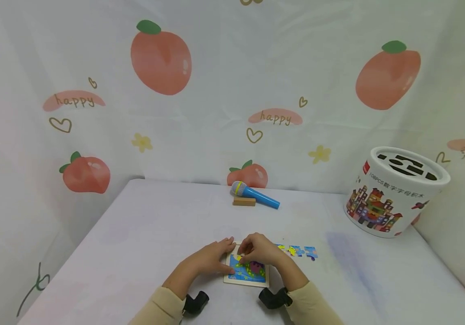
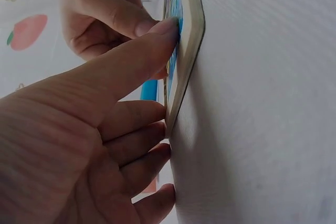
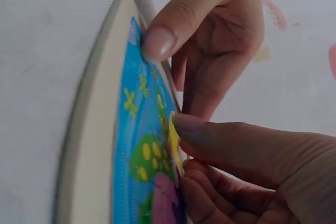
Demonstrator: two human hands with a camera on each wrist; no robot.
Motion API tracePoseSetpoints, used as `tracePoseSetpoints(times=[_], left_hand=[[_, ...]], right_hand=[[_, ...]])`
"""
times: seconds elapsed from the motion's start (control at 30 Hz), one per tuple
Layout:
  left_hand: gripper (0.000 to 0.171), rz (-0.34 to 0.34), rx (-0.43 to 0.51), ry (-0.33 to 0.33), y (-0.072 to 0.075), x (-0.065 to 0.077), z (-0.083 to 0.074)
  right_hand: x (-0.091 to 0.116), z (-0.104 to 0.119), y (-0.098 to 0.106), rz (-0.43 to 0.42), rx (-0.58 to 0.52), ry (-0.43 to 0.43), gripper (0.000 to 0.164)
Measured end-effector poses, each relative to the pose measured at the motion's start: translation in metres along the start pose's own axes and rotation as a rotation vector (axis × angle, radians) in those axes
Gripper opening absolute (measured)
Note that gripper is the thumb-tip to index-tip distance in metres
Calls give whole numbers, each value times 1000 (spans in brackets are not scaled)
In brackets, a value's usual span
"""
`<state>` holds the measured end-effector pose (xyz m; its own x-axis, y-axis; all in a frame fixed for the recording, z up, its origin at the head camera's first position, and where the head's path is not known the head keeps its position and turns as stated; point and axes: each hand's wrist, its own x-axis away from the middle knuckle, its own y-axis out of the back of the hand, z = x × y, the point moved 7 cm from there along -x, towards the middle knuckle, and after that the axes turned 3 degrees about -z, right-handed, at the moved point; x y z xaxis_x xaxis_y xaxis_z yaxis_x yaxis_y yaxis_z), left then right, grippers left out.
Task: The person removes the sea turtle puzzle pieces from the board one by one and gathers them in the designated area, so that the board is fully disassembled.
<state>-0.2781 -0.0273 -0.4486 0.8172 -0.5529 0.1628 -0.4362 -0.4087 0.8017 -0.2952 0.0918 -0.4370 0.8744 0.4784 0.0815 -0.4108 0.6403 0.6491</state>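
A square jigsaw puzzle board (image 1: 246,282) with a pale wooden frame and a blue sea picture lies flat on the table. My left hand (image 1: 209,259) rests along its left side, thumb pressing on the face, fingertips by the frame's edge and the table. Over the board's upper part, my right hand (image 1: 262,249) pinches a small puzzle piece (image 3: 173,139), yellow on the side that shows, between thumb and curled fingers. It is held at the picture's surface; whether it sits in its place is hidden by the fingers.
Loose puzzle pieces (image 1: 296,251) lie in a row right of the board. Farther back are a blue toy microphone (image 1: 261,197) and a brown wooden block (image 1: 244,201). A large white tub (image 1: 391,194) stands at the back right, before a printed cloth backdrop (image 1: 216,113).
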Motion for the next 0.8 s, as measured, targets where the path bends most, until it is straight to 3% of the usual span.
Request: tracePoseSetpoints(times=[0.6, 0.8], left_hand=[[71, 4, 21, -16, 3, 3, -3], [72, 2, 22, -17, 1, 2, -2]], right_hand=[[2, 0, -7, -7, 7, -28, 9], [3, -1, -5, -11, -40, -18, 8]])
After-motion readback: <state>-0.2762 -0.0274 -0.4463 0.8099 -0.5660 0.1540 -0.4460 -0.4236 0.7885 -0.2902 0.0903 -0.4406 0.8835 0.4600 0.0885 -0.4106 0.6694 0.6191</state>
